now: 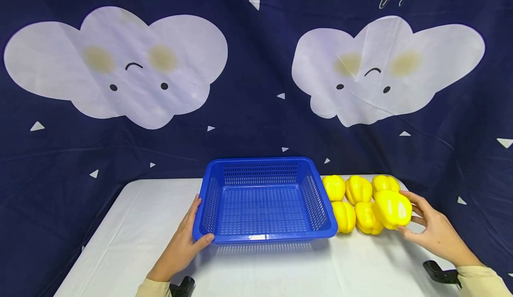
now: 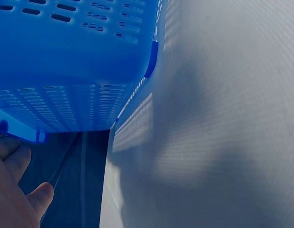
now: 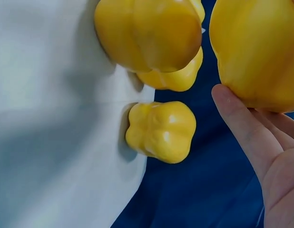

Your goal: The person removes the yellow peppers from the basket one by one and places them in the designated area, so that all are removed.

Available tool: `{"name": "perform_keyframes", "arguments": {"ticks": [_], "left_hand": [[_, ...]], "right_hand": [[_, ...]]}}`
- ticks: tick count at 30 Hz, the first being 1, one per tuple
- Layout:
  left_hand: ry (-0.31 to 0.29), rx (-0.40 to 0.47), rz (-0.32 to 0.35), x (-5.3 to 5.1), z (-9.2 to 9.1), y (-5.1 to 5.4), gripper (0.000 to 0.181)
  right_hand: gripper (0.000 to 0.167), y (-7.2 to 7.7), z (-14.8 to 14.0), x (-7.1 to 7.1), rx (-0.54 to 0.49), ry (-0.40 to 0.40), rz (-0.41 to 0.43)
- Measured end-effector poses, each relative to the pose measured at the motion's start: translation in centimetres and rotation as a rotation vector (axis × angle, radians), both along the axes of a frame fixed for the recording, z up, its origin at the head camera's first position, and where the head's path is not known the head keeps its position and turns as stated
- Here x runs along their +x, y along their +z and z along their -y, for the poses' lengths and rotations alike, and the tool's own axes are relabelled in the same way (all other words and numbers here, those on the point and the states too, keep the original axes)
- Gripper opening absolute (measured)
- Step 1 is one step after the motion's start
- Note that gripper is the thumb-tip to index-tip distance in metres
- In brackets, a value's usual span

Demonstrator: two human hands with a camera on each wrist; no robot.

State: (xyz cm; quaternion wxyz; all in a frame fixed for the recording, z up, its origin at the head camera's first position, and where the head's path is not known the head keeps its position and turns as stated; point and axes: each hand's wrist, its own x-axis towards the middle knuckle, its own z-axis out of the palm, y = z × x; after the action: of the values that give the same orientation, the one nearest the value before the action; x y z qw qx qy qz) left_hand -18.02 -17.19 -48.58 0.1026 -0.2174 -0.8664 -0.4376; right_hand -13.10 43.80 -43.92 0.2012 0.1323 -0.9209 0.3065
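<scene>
A blue plastic basket [image 1: 264, 235] with perforated walls stands on the white table, with nothing inside it. My left hand [image 1: 182, 241] rests at its front left corner, fingers along the left side and thumb by the front rim. The left wrist view shows those fingers [image 2: 16, 161] beside the rim. On the right, my right hand [image 1: 433, 228] holds a yellow bell pepper [image 1: 393, 209] between thumb and fingers. In the right wrist view this pepper [image 3: 261, 52] is raised off the table. Several more yellow bell peppers [image 1: 358, 190] sit in two rows between basket and hand.
The white tablecloth [image 1: 264, 272] covers the table. Behind it hangs a dark blue curtain [image 1: 256, 123] printed with clouds and triangles. The nearest peppers [image 1: 343, 217] stand close against the basket's right side.
</scene>
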Motion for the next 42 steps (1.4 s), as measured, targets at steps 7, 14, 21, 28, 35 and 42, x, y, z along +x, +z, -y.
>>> {"name": "perform_keyframes", "arguments": {"ticks": [7, 14, 21, 28, 35, 42], "left_hand": [[-0.004, -0.006, -0.016, 0.0, -0.1, 0.1, 0.093], [-0.007, -0.006, -0.017, -0.1, -0.2, 0.1, 0.093], [-0.004, -0.013, -0.016, 0.0, -0.1, 0.2, 0.093], [-0.010, -0.005, -0.022, 0.1, 0.0, 0.1, 0.093], [-0.008, -0.002, -0.024, 0.1, 0.0, 0.0, 0.093], [-0.004, -0.009, -0.016, 0.1, 0.0, 0.1, 0.093]], "right_hand": [[0.105, -0.3, -0.7, 0.1, -0.034, -0.017, 0.046], [0.105, -0.7, -1.6, 0.0, -0.057, -0.050, 0.103], [0.108, -0.9, -2.2, -0.4, -0.059, -0.072, 0.161], [0.110, -1.4, -2.5, -0.7, -0.068, -0.080, 0.195], [0.107, -2.2, -3.3, -1.0, -0.107, -0.056, 0.206], [0.103, -2.5, -4.1, -1.3, -0.101, -0.046, 0.190]]}}
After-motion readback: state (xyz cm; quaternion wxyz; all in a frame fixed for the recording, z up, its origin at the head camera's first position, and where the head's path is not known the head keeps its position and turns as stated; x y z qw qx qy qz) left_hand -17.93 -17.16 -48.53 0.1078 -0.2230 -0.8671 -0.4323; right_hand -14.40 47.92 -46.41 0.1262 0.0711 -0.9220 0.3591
